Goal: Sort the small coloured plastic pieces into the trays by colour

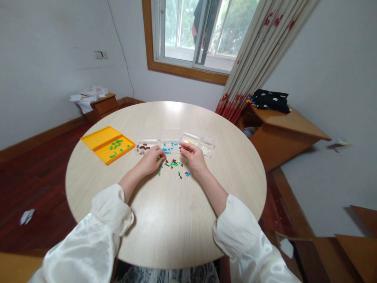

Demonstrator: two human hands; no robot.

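Note:
My left hand [151, 160] is closed low over the table, at the left edge of a loose pile of small building bricks [174, 162] in brown, green and blue. A speck of green shows by its fingertips, but what they hold is too small to make out. My right hand [194, 156] has its thumb and fingers drawn together in front of the clear boxes; anything between them is hidden. Brown pieces lie in the left clear box [147, 142], blue ones in the middle clear box [169, 141]. Yellowish pieces sit in the right-hand clear boxes [208, 140].
An orange-yellow open case [98, 137] with several green pieces stands on the left of the round table [165, 220]. Behind are a window [188, 35] and a curtain [259, 47]. A wooden cabinet [282, 133] with dark cloth on top stands at right.

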